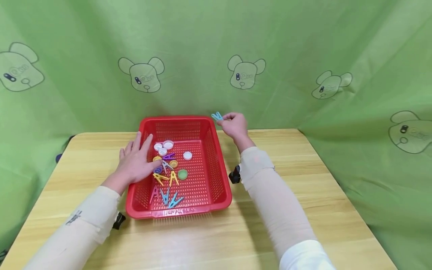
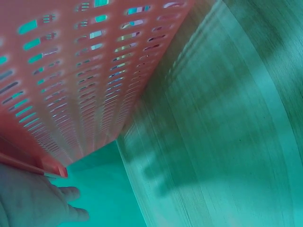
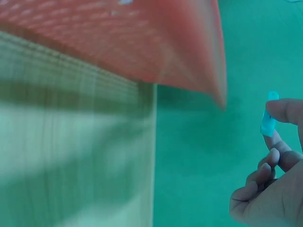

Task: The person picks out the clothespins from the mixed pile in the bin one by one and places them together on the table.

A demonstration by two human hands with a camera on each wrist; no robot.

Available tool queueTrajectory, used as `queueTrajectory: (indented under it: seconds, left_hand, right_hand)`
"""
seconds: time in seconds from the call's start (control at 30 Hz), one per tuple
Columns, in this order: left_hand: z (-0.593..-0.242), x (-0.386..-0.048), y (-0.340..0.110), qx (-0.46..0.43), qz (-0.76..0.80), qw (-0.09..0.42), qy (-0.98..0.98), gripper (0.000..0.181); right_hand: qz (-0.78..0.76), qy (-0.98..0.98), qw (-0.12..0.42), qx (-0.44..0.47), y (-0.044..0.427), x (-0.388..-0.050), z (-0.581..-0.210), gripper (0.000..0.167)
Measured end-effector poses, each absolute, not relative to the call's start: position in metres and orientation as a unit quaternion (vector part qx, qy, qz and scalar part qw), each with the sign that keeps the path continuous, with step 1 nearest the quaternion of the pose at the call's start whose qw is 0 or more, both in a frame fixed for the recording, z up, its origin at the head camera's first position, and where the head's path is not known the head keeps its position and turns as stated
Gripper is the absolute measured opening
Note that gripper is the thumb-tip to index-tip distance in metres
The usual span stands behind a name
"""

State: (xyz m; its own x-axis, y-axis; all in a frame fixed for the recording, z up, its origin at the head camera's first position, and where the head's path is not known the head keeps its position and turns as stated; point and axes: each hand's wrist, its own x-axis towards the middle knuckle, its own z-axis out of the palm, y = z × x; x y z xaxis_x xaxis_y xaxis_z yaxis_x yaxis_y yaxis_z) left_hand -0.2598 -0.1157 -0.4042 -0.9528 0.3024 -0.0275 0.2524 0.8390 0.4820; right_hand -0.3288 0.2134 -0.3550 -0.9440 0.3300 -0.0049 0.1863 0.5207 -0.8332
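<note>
My right hand (image 1: 236,126) pinches a light blue clothespin (image 1: 216,116) between thumb and finger, just beyond the basket's far right corner. In the right wrist view the clothespin (image 3: 268,122) appears edge-on. My left hand (image 1: 134,164) lies over the left rim of a red plastic basket (image 1: 221,172), fingers spread and thumb reaching inside. Within the basket are several clothespins, among them a pink clothespin (image 1: 154,194), a yellow clothespin (image 1: 173,178) and a blue clothespin (image 1: 175,201). Several bottle caps lie there too, including a green cap (image 1: 182,174) and a white cap (image 1: 187,155).
The basket stands on a light wooden table (image 1: 290,165). Behind the table's far edge hangs a green curtain (image 1: 199,71) printed with bear heads. Dark wrist-camera parts show beneath both forearms, one near the basket's right wall.
</note>
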Motion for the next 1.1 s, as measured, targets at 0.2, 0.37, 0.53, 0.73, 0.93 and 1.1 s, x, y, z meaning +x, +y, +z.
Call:
queueTrajectory:
  seconds: [0.2,0.37,0.53,0.73,0.93,1.1]
  left_hand:
    - [-0.404,-0.259,-0.117,0.145,0.246,0.048,0.957,0.097]
    - [-0.405,-0.260,-0.116,0.145,0.248,0.046,0.957,0.098]
    - [-0.404,-0.260,-0.115,0.144,0.250,0.045,0.956,0.098]
    - [-0.402,-0.260,-0.114,0.143,0.252,0.044,0.956,0.098]
    - [-0.403,-0.260,-0.115,0.141,0.253,0.045,0.956,0.098]
    - [-0.406,-0.260,-0.115,0.140,0.256,0.044,0.956,0.098]
  right_hand:
    - [0.439,-0.874,0.086,-0.192,0.225,-0.328,-0.368,0.023]
    - [0.427,-0.876,0.085,-0.209,0.236,-0.328,-0.380,0.024]
    - [0.419,-0.879,0.087,-0.211,0.247,-0.325,-0.389,0.025]
    - [0.403,-0.884,0.087,-0.221,0.261,-0.323,-0.402,0.024]
    - [0.400,-0.882,0.077,-0.237,0.273,-0.318,-0.416,0.025]
    - [0.398,-0.882,0.064,-0.243,0.280,-0.312,-0.428,0.025]
